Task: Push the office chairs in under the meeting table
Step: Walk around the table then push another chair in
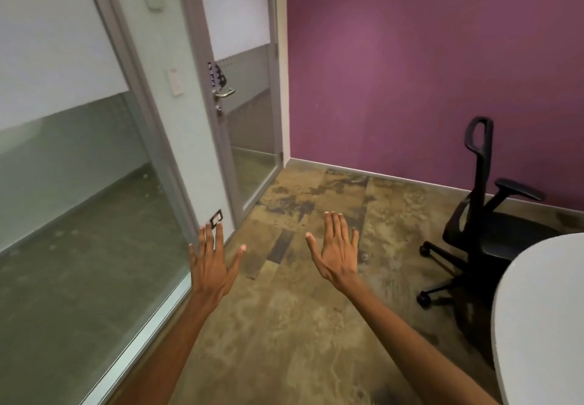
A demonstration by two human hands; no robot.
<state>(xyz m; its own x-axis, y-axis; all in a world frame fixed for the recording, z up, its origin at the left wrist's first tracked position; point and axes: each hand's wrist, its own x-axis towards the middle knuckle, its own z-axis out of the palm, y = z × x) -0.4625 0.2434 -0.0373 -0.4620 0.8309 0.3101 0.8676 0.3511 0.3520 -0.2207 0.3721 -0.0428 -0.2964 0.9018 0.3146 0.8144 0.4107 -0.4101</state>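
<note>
From my remote feed, far left of both hands, I note a glass partition (79, 183) with a frosted upper band and a grey metal frame. Next along, beyond the left hand's fingertips, stands a glazed door (249, 113) with a lever handle (225, 93) and a dark keypad above it; the door reads as closed against its frame.

The left hand (211, 265) is held out palm down over the floor, fingers spread wide, thumb out to the side, gripping nothing. Its fingertips overlap a small dark floor fitting at the foot of the partition frame; I cannot tell whether they touch it.

Just right of it, apart from it, the right hand (336, 254) is likewise extended, fingers straight and loosely together, thumb splayed, empty. Both hover above mottled brown carpet (284, 325).

Well right of the right hand, a black office chair (483, 234) stands on castors near the purple wall (426, 72), its seat turned toward the meeting table (543, 309). The table's pale rounded edge covers the seat's near part. Neither hand contacts the chair or table.
</note>
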